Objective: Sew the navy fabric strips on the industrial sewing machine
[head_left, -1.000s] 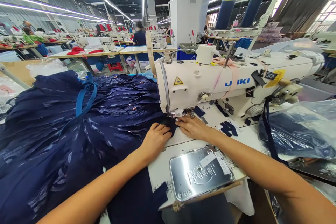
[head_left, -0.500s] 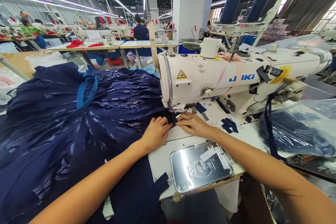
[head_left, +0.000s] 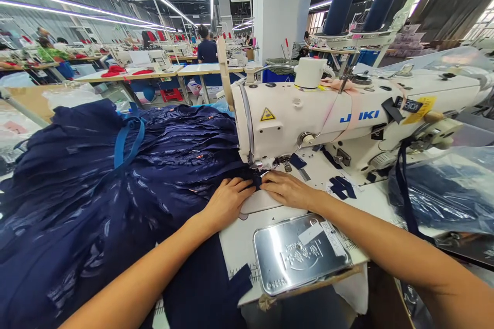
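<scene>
A white sewing machine [head_left: 285,113] stands across the middle, its needle area low at the left end. Just in front of the needle area, my left hand [head_left: 230,199] presses on the edge of dark navy fabric [head_left: 185,149], fingers together. My right hand [head_left: 285,188] is close beside it on the right, its fingertips pinched on the same fabric's edge. The needle and the fabric under it are mostly hidden. A large gathered heap of the navy fabric spreads over the left side, with a blue strap [head_left: 129,144] on top.
A shiny metal tin lid [head_left: 303,254] lies at the table's front edge. Navy scraps [head_left: 341,187] are right of my right hand. A clear plastic bag [head_left: 443,190] with dark contents sits far right. Two navy thread cones [head_left: 339,7] stand behind. A person [head_left: 207,50] is in the background.
The fingers of my left hand lie flatter and more together on the fabric. The view has shifted slightly, so the machine and tin lid appear a little further right.
</scene>
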`<action>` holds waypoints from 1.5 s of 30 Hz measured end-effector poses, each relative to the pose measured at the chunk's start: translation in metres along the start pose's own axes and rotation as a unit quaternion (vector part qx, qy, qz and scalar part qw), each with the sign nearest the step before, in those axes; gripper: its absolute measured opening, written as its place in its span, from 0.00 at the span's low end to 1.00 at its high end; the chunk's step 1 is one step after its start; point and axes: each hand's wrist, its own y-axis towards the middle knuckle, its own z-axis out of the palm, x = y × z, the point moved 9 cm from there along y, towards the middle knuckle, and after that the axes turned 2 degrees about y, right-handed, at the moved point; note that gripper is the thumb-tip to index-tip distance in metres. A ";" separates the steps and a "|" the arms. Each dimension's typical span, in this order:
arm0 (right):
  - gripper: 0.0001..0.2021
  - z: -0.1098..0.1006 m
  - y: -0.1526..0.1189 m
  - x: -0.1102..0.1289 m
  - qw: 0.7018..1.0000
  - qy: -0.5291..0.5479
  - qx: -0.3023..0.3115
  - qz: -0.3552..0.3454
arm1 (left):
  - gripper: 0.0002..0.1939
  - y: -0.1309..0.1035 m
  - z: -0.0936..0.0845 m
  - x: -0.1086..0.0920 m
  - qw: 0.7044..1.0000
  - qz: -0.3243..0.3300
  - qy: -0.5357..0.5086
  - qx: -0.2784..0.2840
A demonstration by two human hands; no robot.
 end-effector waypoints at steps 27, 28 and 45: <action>0.11 0.005 0.006 -0.001 0.998 -0.057 0.016 0.030 | 0.21 0.008 0.002 0.012 1.000 -0.001 -0.007 0.000; 0.11 0.005 0.006 -0.002 0.998 -0.061 0.013 0.031 | 0.21 0.009 0.002 0.013 1.000 -0.001 -0.008 0.001; 0.09 0.005 0.003 -0.036 0.992 0.059 -0.021 0.112 | 0.25 0.023 0.004 0.032 0.997 0.004 -0.068 -0.045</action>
